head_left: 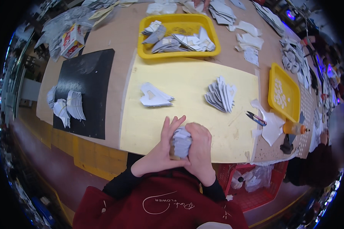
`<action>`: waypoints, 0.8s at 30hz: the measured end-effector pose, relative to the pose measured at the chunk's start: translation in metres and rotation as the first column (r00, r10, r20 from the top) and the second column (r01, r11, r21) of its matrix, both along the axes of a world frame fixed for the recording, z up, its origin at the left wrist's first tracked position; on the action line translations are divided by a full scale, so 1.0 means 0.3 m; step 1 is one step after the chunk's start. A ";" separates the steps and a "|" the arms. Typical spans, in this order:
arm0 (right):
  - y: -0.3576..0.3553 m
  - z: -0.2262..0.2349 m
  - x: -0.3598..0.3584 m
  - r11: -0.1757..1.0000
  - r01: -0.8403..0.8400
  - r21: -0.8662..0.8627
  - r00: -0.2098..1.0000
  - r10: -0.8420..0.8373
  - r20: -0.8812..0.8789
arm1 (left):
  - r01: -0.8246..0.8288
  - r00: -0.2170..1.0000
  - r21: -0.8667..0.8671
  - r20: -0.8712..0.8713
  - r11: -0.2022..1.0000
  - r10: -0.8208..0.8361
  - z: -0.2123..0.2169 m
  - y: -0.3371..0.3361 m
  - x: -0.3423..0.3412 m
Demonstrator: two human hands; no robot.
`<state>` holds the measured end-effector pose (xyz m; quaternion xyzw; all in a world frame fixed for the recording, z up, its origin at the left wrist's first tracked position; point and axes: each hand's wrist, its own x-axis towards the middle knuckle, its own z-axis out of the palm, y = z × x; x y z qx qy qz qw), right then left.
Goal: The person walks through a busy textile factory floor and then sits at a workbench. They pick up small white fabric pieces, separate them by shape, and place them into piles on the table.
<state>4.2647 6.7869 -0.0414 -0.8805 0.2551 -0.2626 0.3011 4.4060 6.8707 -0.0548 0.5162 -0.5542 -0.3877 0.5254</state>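
A stack of grey-white cut pieces [181, 143] sits between my two hands, above the near edge of a pale yellow sheet [183, 72]. My left hand [156, 154] is closed on its left side, fingers pointing up and thumb along the bottom. On the other side my right hand [200, 149] wraps round the stack with bent fingers over its top. Farther off on the sheet lie a small pile of white pieces [154, 96] at left and a fanned pile of similar pieces [221, 94] at right. Whether the pieces are fabric or leather I cannot tell.
A yellow tray [179, 56] of piled pieces stands behind the sheet. To the left, bundles [75, 105] rest on a black board [97, 80]. At right are thread snips [256, 118], an orange bottle [294, 128] and a smaller yellow tray [273, 86]. A red crate [252, 202] stands below the table.
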 end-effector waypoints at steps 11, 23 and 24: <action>-0.011 -0.012 0.046 0.997 0.013 0.077 0.992 -0.003 -0.125 | 0.004 0.846 0.305 0.507 0.952 -0.166 0.041 -0.014 0.092; -0.027 -0.011 0.046 0.994 -0.003 0.110 0.995 0.013 -0.096 | 0.004 0.782 0.166 0.614 0.986 -0.107 0.018 -0.054 0.070; -0.021 -0.007 0.038 0.934 -0.016 0.357 1.000 0.008 0.025 | 0.040 0.832 0.203 0.536 0.978 -0.145 0.016 -0.053 0.070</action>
